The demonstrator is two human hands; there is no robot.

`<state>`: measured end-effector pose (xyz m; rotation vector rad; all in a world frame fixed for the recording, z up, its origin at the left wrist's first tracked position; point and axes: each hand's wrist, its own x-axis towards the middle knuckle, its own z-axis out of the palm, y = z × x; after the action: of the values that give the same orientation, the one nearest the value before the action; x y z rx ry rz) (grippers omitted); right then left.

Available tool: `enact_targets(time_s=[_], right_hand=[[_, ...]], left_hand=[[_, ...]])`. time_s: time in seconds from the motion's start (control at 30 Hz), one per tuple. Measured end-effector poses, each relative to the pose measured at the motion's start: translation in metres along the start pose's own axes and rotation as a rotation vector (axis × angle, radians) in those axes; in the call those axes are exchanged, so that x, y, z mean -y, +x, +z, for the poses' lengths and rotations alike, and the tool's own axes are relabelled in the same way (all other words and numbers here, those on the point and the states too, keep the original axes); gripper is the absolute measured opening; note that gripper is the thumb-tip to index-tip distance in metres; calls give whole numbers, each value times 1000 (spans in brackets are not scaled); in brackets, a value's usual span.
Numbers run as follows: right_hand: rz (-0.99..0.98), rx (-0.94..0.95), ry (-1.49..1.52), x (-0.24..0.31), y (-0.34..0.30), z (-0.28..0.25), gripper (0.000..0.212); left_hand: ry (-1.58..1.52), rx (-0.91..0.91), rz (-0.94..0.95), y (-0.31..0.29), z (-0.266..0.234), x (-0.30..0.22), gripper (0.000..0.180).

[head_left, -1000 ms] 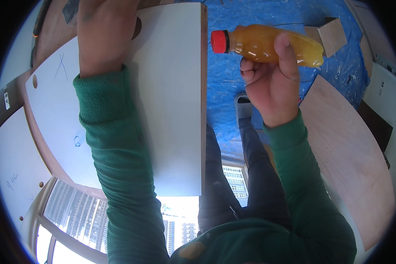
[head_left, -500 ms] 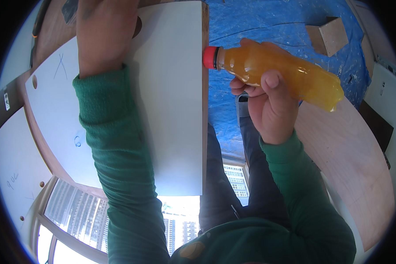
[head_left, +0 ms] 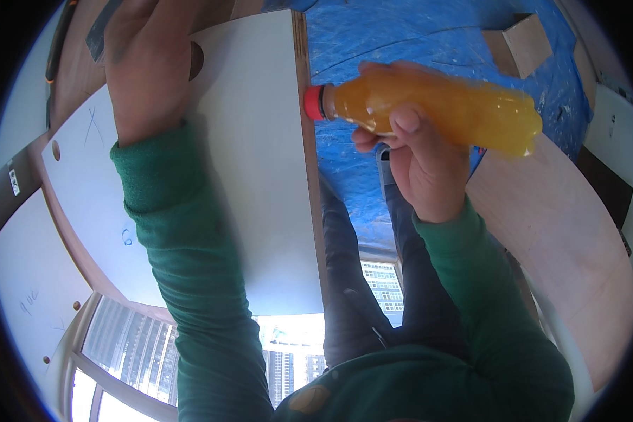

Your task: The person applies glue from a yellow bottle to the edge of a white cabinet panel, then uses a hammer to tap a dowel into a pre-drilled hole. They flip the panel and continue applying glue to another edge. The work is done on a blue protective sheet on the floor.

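Note:
My right hand (head_left: 429,151) is wrapped round a plastic bottle (head_left: 436,105) of orange-yellow drink. The bottle lies nearly level, and its red cap (head_left: 314,103) is at the right edge of a white-faced wooden panel (head_left: 260,176); whether the cap presses on it I cannot tell. My left hand (head_left: 148,77) is over the panel's far part, beside a dark round hole (head_left: 197,61). Its fingers run toward the top of the picture and are mostly hidden. Next to them shows a dark grey flat piece (head_left: 102,32); I cannot tell whether the hand holds it.
Blue sheeting (head_left: 401,35) covers the floor beyond the bottle, with a small wooden box (head_left: 524,46) on it. A curved pale wood board (head_left: 563,239) is at my right. Another white panel with holes (head_left: 32,288) stands at the left, near a window (head_left: 130,344).
The white panel's far end, my left hand and the bottle have shifted left in the picture. The bottle lies more level than before, with my right hand still round it.

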<state>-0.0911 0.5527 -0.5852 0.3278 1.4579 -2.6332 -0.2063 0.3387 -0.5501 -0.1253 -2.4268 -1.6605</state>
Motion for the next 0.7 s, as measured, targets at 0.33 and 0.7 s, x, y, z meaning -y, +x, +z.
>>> enact_targets(time_s=[0.33, 0.7], right_hand=[[7, 30, -148, -1, -2, -6, 51], [-50, 58, -141, -11, 30, -17, 45]], left_hand=[[-131, 59, 29, 7, -3, 14, 28], [-208, 53, 93, 1, -2, 11, 27]])
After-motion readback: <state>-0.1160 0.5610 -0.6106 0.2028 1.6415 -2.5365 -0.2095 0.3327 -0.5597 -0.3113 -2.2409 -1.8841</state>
